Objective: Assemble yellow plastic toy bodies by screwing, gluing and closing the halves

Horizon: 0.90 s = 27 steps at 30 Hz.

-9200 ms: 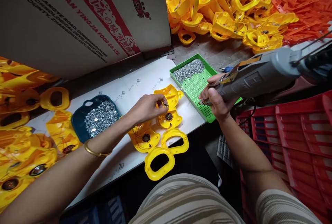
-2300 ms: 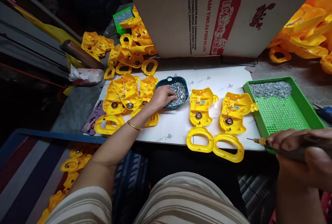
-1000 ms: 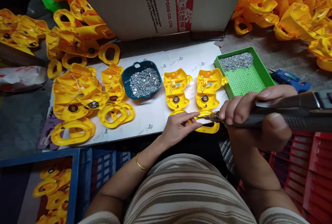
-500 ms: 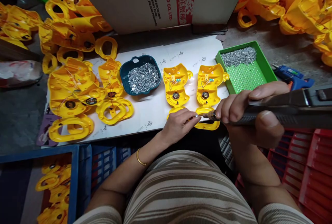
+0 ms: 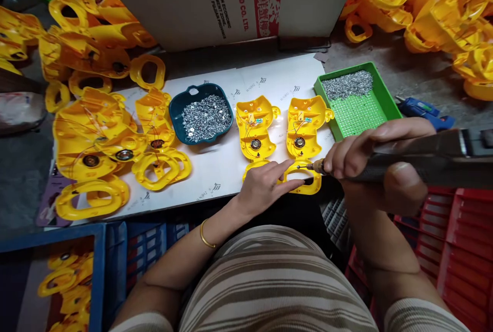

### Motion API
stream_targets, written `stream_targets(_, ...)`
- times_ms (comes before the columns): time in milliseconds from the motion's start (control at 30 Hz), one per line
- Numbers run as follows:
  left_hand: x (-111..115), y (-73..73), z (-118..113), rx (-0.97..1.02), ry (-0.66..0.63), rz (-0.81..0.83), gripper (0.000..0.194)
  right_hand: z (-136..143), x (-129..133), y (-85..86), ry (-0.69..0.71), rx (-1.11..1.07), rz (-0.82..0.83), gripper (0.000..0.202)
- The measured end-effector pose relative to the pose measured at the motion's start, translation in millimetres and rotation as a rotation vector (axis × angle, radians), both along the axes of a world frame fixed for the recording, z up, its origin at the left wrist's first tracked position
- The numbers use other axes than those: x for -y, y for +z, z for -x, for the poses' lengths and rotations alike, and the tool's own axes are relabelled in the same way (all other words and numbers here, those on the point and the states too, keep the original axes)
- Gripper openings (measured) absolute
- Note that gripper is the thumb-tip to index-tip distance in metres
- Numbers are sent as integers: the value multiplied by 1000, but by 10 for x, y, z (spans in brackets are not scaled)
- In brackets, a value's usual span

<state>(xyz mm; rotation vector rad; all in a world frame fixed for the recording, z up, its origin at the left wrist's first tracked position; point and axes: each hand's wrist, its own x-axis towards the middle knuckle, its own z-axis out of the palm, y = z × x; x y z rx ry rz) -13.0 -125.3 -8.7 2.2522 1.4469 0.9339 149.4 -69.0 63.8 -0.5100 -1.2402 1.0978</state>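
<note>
My right hand (image 5: 385, 168) is wrapped round a dark electric screwdriver (image 5: 435, 155), which points left. Its bit ends over the yellow oval ring (image 5: 316, 184) below the right-hand yellow shell (image 5: 302, 129). A small shiny piece, perhaps a screw, shows at the tip. My left hand (image 5: 264, 186) is open, thumb and forefinger spread on either side of the bit tip, by the ring's left side; whether they touch it I cannot tell. Beside that lies a second yellow shell (image 5: 256, 127) with wires and a round speaker; its ring is partly under my left hand.
A dark teal bowl (image 5: 175, 119) of small metal parts stands left of the shells. On the right are a green tray (image 5: 385, 85) of screws and a blue-handled tool (image 5: 423, 109). Yellow parts (image 5: 92, 132) pile up at left; a cardboard box (image 5: 215, 3) stands behind.
My left thumb and forefinger have parted from their pinch at the bit tip. The screwdriver tip now sits over the right-hand ring. The view has shifted slightly.
</note>
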Motion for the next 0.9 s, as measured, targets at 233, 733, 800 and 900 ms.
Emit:
stream_targets(233, 43, 113, -100, -354, -163, -18, 57, -55, -293, -219, -165, -9, -85, 19)
stream_targets(733, -9, 87, -177, -421, -247, 179, 55, -18, -455, -501, -142, 67, -27, 19)
stream_targets(800, -18, 79, -170, -410, -264, 184, 52, -31, -454, -540, -147, 103, -15, 20)
stream_targets(900, -5, 51, -162, -404, -271, 176, 45, -34, -426, -525, -136, 127, -33, 20)
